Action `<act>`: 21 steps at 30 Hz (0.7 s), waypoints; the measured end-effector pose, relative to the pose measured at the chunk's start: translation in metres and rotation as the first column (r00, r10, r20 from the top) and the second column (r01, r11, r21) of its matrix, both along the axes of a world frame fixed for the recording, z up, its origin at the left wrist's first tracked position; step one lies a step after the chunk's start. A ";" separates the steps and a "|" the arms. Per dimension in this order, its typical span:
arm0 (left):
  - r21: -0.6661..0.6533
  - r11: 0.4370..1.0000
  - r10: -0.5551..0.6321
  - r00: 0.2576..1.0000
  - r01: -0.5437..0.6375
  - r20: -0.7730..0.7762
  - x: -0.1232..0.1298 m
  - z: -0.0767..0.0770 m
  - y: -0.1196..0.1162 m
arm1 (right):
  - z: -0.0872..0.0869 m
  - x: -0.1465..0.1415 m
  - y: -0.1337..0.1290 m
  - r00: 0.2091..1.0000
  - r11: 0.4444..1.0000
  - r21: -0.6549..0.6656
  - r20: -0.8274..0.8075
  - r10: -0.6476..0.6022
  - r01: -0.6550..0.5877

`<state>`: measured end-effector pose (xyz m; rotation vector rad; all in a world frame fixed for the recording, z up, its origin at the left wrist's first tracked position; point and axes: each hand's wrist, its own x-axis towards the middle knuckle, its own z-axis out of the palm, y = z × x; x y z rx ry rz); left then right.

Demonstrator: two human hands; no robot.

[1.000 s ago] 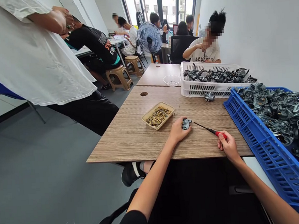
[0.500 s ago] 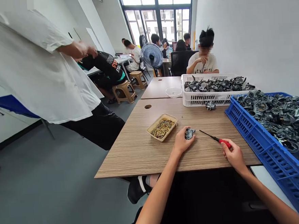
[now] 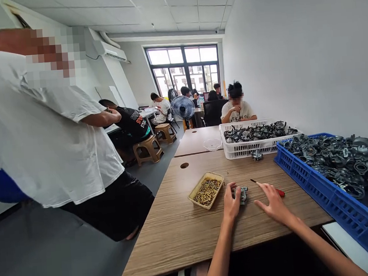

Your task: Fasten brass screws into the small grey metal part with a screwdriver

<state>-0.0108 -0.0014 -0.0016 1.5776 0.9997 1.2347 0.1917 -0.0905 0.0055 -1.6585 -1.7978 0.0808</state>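
Though hard to make out in fine detail, spotted a small grey cast-metal part (image 3: 242, 194) lying on the wood-grain table (image 3: 178, 231) just right of the shallow tan tray of brass screws (image 3: 194, 195), close to that tray's near corner. Found the left hand (image 3: 231, 202) closed on it from the tray side, thumb and fingertips pressed against its edge, pinning it down on the tabletop. Noticed the right hand (image 3: 272, 204) further right of the tray, empty, fingers fanned out, either hovering over or just brushing the slim red-handled screwdriver (image 3: 280, 193); couldn't tell which. Saw that tool's dark shaft angled back toward the part.

Handling-wise, judged the part dense for its size, totally rigid, not fragile, probably a bit slick and lumpy with bosses and sharp-ish edges. Reckoned it best gripped across its outer sides, clear of the top face, and kept pressed down so as not to skate on the smooth laminate.

Behind the tray, clocked a white slotted plastic crate (image 3: 254, 149) heaped with dark metal assemblies, plus one loose metal piece (image 3: 256, 155) on the table right in front of it. Far right of the tray, a blue plastic crate (image 3: 303, 176) piled with grey castings. Left of the tray, off the table, caught a person in a white shirt (image 3: 56, 155) standing.
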 end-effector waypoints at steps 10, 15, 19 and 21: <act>-0.078 0.984 0.169 0.974 -0.158 0.152 -0.008 -0.011 0.008 | 0.035 -0.064 0.044 0.983 0.953 -0.252 -0.115 0.140 -0.165; -0.057 0.992 0.123 0.982 -0.116 0.144 -0.010 -0.006 0.005 | 0.051 -0.071 0.022 0.999 0.958 -0.285 0.012 0.045 -0.040; -0.061 0.993 0.105 0.983 -0.097 0.149 -0.011 0.000 0.003 | 0.078 -0.068 -0.015 0.997 0.953 -0.304 0.072 0.015 0.007; -0.062 0.993 0.105 0.985 -0.097 0.134 -0.013 0.001 0.003 | 0.102 -0.061 -0.040 0.996 0.957 -0.287 0.090 -0.008 0.033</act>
